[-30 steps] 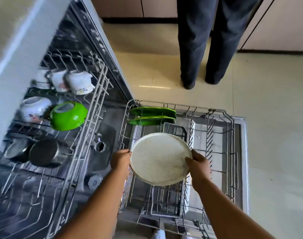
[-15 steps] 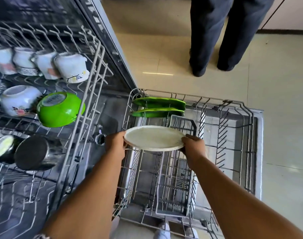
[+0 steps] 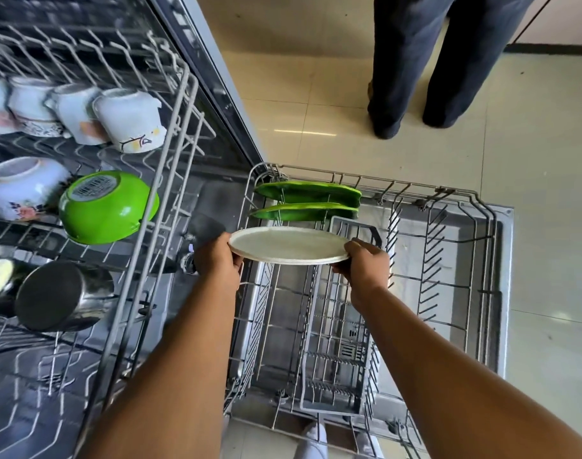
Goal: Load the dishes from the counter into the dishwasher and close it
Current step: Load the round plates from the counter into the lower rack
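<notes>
Over the pulled-out lower rack (image 3: 455,193), left hand (image 3: 216,260) and right hand (image 3: 365,265) grip a white plate (image 3: 288,245) beside 2 green plates (image 3: 307,202).

The round white plate (image 3: 288,244) is lying nearly flat over the pulled-out lower rack (image 3: 455,260), gripped at opposite rim edges. Two green plates (image 3: 307,202) are standing on edge in the rack's far row, just beyond it.

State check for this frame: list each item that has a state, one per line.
white plate: held over lower rack, tilted near edge-on, not slotted
left hand: grips plate's left rim
right hand: grips plate's right rim
green plates: two standing on edge in lower rack
lower rack: pulled out
upper rack: pulled out, loaded
green bowl: upside down
mugs: tipped over
</notes>
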